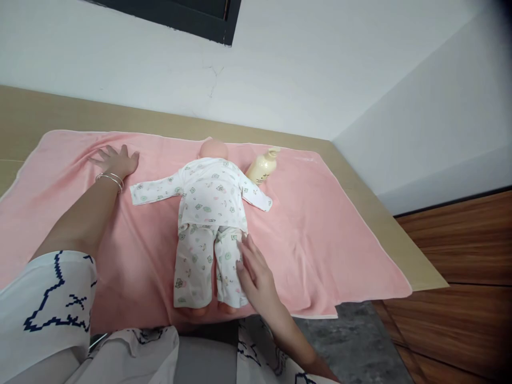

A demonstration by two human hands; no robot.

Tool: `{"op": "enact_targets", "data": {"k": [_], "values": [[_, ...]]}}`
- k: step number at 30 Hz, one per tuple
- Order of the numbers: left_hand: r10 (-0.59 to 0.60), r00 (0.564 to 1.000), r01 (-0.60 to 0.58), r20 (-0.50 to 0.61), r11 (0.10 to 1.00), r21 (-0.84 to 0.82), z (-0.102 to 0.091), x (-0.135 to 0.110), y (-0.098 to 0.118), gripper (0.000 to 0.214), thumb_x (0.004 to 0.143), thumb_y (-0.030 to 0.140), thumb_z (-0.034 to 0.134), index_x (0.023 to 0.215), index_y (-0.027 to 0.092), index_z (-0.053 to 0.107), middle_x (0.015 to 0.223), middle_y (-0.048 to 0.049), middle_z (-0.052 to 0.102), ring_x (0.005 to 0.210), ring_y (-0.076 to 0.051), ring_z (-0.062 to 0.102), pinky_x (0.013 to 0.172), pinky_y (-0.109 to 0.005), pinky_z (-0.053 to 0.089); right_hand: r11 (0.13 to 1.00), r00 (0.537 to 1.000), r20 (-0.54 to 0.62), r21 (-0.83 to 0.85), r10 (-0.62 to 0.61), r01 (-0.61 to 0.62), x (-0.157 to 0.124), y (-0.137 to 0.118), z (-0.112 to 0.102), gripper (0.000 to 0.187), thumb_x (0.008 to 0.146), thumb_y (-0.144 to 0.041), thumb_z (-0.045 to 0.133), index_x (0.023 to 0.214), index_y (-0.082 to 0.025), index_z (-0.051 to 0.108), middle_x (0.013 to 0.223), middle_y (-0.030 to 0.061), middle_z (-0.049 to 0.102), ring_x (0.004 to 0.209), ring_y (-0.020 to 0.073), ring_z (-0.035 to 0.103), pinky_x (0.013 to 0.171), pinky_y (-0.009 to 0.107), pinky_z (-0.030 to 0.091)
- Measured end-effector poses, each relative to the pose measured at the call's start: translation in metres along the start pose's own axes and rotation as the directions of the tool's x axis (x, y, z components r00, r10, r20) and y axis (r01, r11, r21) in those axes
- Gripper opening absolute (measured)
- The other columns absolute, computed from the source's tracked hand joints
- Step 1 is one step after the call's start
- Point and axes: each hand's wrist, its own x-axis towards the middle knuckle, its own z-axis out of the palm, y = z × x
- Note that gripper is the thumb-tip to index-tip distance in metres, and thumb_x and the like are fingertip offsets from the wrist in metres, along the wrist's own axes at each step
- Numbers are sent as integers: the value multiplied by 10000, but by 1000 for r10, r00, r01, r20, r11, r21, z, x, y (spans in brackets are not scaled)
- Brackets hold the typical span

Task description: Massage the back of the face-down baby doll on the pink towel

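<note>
A baby doll (208, 224) in white patterned pyjamas lies face down on a pink towel (320, 240), head toward the wall. My right hand (254, 269) rests flat against the doll's right trouser leg, fingers stretched out. My left hand (114, 160), with bracelets on the wrist, lies open and spread on the towel to the left of the doll's sleeve, not touching the doll.
A cream pump bottle (262, 166) lies on the towel beside the doll's head and right sleeve. The towel covers a tan table (404, 250) set against white walls. Wooden floor (460, 298) and a grey mat (352, 341) lie to the right.
</note>
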Motion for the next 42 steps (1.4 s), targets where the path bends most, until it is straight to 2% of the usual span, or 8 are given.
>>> {"op": "enact_targets", "data": {"k": [2, 6, 17, 24, 29, 35, 38, 42], "values": [[0, 1000, -2, 17, 996, 91, -1, 1, 1, 941, 854, 737, 477, 1473, 36, 375, 1684, -198, 70, 1517, -483, -104, 1062, -816, -98, 1000, 998, 62, 25, 1, -2, -5, 1, 2, 537, 996, -255, 480, 1522, -320, 394, 1651, 61, 274, 1524, 255, 289, 1207, 571, 372], [-43, 997, 28, 58, 972, 233, -2, 2, 9, 812, 945, 667, 431, 1522, 112, 299, 1696, -149, 24, 1515, -467, -92, 1063, -835, -19, 999, 994, 111, 44, -26, 22, -11, 9, 2, 568, 992, -272, 497, 1540, -328, 358, 1652, 66, 271, 1520, 255, 297, 1207, 552, 375], [-51, 995, 14, 81, 915, 402, -2, 6, 13, 740, 978, 677, 297, 1556, 217, 250, 1707, -69, 10, 1526, -442, -8, 1072, -832, -49, 999, 979, 205, 36, 20, -28, -23, 23, -2, 595, 1002, -306, 481, 1567, -329, 295, 1649, 60, 276, 1523, 260, 291, 1212, 566, 368], [-33, 996, -9, 86, 894, 448, 1, 14, 8, 742, 965, 710, 278, 1562, 270, 240, 1699, -112, 34, 1528, -469, 13, 1052, -856, -12, 1000, 974, 226, 31, -10, 4, -24, 25, 0, 614, 1011, -295, 453, 1585, -326, 235, 1628, 72, 331, 1509, 264, 329, 1219, 602, 339], [-5, 997, -31, 79, 895, 444, -2, 10, 12, 732, 977, 687, 308, 1550, 232, 281, 1691, -136, 65, 1518, -478, 34, 1053, -844, -20, 1000, 972, 236, 31, -8, 0, -25, 22, 0, 599, 1016, -305, 437, 1585, -290, 249, 1630, 86, 326, 1513, 259, 323, 1227, 593, 327], [55, 989, -94, 137, 950, 297, -9, 3, 18, 853, 947, 688, 432, 1506, 59, 296, 1672, -227, 34, 1499, -472, -18, 1052, -824, -12, 999, 965, 261, 52, -6, -8, -26, 22, 3, 585, 1029, -315, 408, 1587, -254, 244, 1650, 97, 276, 1535, 247, 268, 1244, 603, 272], [38, 990, -83, 139, 940, 332, -9, 5, 19, 860, 937, 689, 450, 1512, 70, 292, 1670, -228, 41, 1499, -476, -11, 1056, -814, -13, 998, 964, 268, 60, -1, -16, -27, 22, 3, 594, 1030, -319, 406, 1592, -250, 226, 1653, 97, 268, 1539, 243, 256, 1249, 597, 262], [53, 990, -102, 132, 910, 402, -8, 7, 19, 820, 968, 712, 310, 1527, 112, 298, 1661, -242, 72, 1498, -498, 35, 1056, -802, 64, 998, 966, 258, 63, -19, 3, -28, 20, 4, 611, 1029, -308, 404, 1599, -258, 191, 1657, 97, 248, 1540, 248, 254, 1245, 595, 274]]}}
